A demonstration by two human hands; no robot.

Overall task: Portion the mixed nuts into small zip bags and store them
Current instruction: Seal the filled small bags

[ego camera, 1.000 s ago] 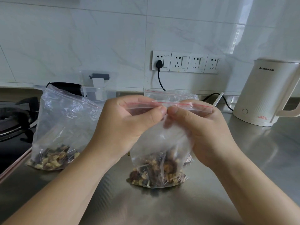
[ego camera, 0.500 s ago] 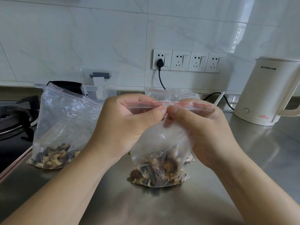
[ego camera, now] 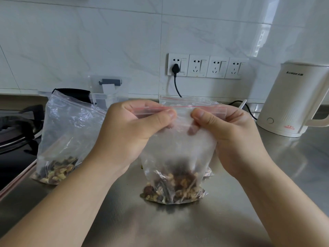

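A clear zip bag (ego camera: 178, 154) with a red seal strip stands on the steel counter, mixed nuts (ego camera: 174, 188) piled at its bottom. My left hand (ego camera: 131, 132) pinches the strip's left part between thumb and fingers. My right hand (ego camera: 229, 138) pinches the strip to the right, a small gap between the two thumbs. A second bag of nuts (ego camera: 60, 139) stands at the left, untouched. Behind the held bag a third bag (ego camera: 188, 101) shows its red-striped top; its contents are mostly hidden.
A white electric kettle (ego camera: 292, 98) stands at the right by the wall, its black cord plugged into the socket row (ego camera: 206, 65). A clear plastic container (ego camera: 108, 90) sits behind the left bag. The black gas stove (ego camera: 16, 129) borders the steel counter (ego camera: 178, 227) at left.
My thumbs, touching at the strip's middle before, have drawn a little apart along the seal. The bag stays on the counter.
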